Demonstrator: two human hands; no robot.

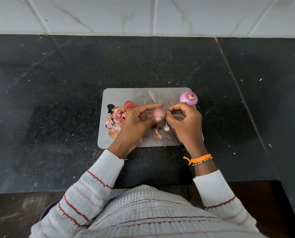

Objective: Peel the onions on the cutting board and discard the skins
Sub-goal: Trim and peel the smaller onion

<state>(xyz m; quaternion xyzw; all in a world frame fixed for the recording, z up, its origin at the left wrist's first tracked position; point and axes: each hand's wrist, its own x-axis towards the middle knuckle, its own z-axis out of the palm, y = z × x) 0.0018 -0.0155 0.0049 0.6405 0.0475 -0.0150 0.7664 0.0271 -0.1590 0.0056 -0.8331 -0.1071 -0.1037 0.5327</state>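
Observation:
A grey cutting board lies on the black counter. My left hand holds a small pinkish onion above the board's middle. My right hand pinches at the onion's right side, fingers closed; a knife runs under this hand, its blade tip showing beyond the fingers. A peeled purple onion sits at the board's far right corner. A heap of pink skins lies on the board's left part. A cut-off onion end and a skin scrap lie between my hands.
The black speckled counter spreads all around the board and meets a white tiled wall at the back. Its front edge runs just below my forearms. A rounded purple object shows low on the left, beside my sleeve.

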